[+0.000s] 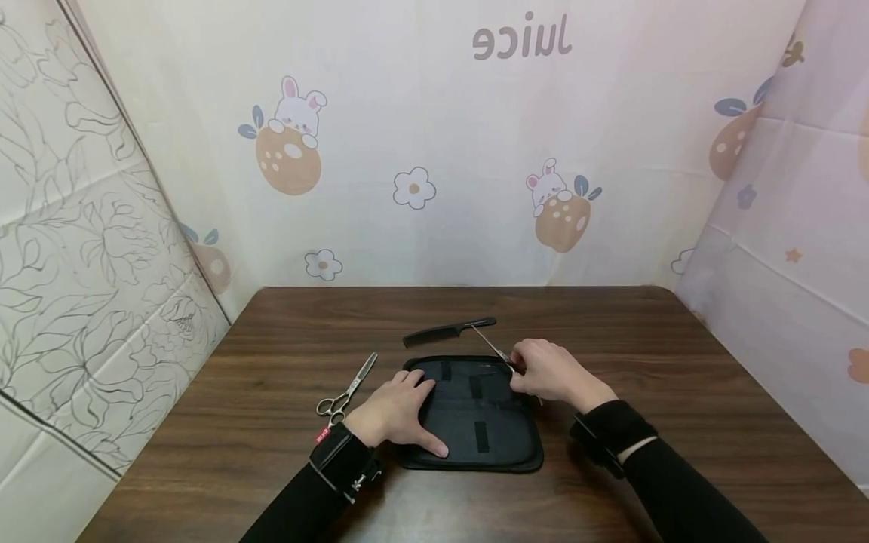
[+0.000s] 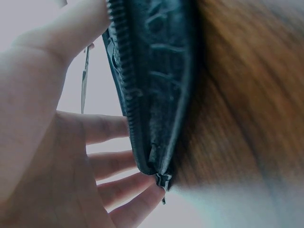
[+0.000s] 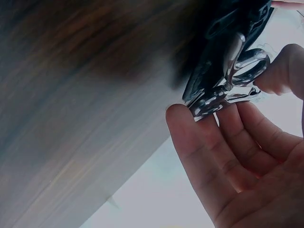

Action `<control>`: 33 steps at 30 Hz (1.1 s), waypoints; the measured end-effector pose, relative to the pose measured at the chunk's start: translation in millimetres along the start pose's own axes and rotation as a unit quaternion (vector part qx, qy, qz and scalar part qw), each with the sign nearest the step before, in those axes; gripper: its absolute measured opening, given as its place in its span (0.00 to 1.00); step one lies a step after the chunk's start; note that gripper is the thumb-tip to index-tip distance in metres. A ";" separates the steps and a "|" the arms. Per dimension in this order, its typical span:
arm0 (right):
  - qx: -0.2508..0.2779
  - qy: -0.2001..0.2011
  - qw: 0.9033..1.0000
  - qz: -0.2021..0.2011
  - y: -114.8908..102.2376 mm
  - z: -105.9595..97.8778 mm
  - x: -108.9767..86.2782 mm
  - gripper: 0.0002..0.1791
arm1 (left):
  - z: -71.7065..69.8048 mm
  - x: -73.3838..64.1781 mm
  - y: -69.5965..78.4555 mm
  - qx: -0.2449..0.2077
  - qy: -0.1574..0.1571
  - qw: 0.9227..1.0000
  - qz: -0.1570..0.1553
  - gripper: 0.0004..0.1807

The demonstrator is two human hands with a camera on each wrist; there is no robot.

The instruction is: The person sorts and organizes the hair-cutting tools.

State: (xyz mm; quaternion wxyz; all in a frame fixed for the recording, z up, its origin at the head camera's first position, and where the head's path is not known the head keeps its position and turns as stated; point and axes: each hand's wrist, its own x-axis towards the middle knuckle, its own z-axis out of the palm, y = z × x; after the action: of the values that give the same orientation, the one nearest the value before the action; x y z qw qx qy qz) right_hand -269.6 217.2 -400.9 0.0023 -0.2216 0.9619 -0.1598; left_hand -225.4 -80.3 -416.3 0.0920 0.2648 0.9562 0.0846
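A black zip case (image 1: 468, 434) with elastic loops on its upper face lies on the table between the hands. My left hand (image 1: 400, 411) rests on its left side, fingers spread and fairly straight, thumb near the front edge. The left wrist view shows zipper teeth (image 2: 124, 71) along the case's edge by that hand. At the case's back right corner, my right hand (image 1: 548, 369) pinches a pair of silver scissors (image 1: 498, 352), its slim blades pointing back and left. One finger ring (image 3: 249, 66) of the scissors shows by the thumb in the right wrist view.
Left of the case lie silver thinning scissors (image 1: 353, 385), with a red tag (image 1: 322, 435) near their handles. A black comb (image 1: 434, 335) lies behind the case, close to the held scissors' tips. A patterned cloth (image 1: 421, 121) hangs behind the wooden table (image 1: 326, 317).
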 end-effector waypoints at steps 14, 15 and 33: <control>0.015 0.010 1.000 -0.006 -14.6 0.4 -3.0 0.09 | 0.2 -0.4 0.0 0.000 0.000 1.000 0.004 0.61; 0.018 0.010 1.000 -0.006 -15.4 0.6 -3.1 0.09 | 0.1 -0.3 0.0 -0.001 -0.001 1.000 0.003 0.61; 0.028 0.030 0.999 -0.034 -27.8 2.4 -5.0 0.08 | -2.6 -1.7 2.4 0.005 0.007 1.000 0.006 0.60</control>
State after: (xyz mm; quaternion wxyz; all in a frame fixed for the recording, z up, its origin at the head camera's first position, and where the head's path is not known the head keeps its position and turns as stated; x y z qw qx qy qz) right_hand -253.2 194.9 -395.0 -0.0256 -0.2488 0.9486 -0.1937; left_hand -223.3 -79.5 -413.1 0.0839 0.2704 0.9556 0.0824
